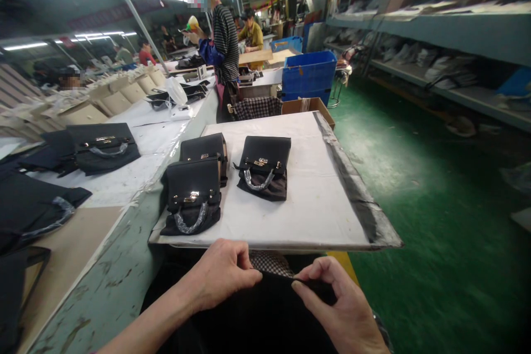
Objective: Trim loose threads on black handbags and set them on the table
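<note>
The left hand (226, 274) and right hand (340, 298) each pinch, thumb against fingers, the upper edge of a piece of black material (265, 315), a short stretch of edge running between the two grips. The piece hangs before the near edge of a white-covered table (315, 188), whose right border is scuffed grey and black. Three black handbags (265, 168) with gold-coloured clasps and plastic-wrapped handles lie there, two close together at the left.

Along the left runs a long workbench (120, 265) with a chipped grey-green side, bearing more black bags (105, 149). Beyond the table are an open cardboard box (309, 105), a blue bin (309, 74) and a co-worker in a striped top (225, 44). Shelving (415, 22) lines the right, over a shiny green floor (398, 166). Lettering on a dim reddish banner (116, 14) is too blurred to read.
</note>
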The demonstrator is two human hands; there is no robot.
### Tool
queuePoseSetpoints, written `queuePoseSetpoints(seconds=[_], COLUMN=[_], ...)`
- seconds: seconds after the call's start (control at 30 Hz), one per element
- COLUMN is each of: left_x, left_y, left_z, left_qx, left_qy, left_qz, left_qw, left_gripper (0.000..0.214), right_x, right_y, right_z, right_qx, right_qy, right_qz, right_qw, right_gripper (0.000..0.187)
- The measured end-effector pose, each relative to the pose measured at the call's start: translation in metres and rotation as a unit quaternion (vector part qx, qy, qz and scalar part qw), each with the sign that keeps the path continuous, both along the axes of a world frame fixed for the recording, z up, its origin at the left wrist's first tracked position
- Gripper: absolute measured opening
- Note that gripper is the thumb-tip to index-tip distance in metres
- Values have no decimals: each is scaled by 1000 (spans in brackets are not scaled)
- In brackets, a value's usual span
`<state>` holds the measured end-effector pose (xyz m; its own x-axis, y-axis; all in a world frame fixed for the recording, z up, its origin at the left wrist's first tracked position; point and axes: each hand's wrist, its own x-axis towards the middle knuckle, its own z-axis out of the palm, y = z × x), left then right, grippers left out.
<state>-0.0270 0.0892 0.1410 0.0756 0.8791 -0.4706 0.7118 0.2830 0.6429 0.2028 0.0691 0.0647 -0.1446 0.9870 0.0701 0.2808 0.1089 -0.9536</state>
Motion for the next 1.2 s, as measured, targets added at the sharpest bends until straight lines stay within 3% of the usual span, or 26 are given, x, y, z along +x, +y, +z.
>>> queuePoseSetpoints(seconds=[0.1, 0.23, 0.4, 0.5, 0.7, 0.93, 1.03, 1.2], left_x=[-4, -12, -14, -12, -6, -4, -3, 3], left_y=[1, 2, 3, 3, 2, 0, 0, -1], left_z=[-3, -6, 0, 5, 8, 3, 3, 6], left_qx=[-7, -65, -92, -98, -103, -99, -68, 4], left_qy=[-59, -138, -162, -164, -130, -130, -121, -100], left_qz=[7, -35, -48, -60, -107, -93, -108, -138], left_qw=[998, 988, 981, 980, 980, 982, 985, 985], left_gripper=[21, 26, 17, 21, 20, 23, 22, 19], right_x=[2, 8, 19, 22, 20, 18, 21, 15], right_y=[2, 9, 15, 13, 7, 3, 11, 42], right_z=[5, 16, 31, 34, 27, 24, 30, 56], right_qx=[-50, -131, -265, -302, -295, -266, -279, -241], right_qy=[20, 24, 31, 84, 122, 89, 69, -64], right_qz=[10, 64, 181, 204, 181, 141, 201, 379], right_qw=[999, 989, 947, 927, 930, 950, 937, 891], right_gripper=[21, 18, 27, 31, 31, 24, 23, 31])
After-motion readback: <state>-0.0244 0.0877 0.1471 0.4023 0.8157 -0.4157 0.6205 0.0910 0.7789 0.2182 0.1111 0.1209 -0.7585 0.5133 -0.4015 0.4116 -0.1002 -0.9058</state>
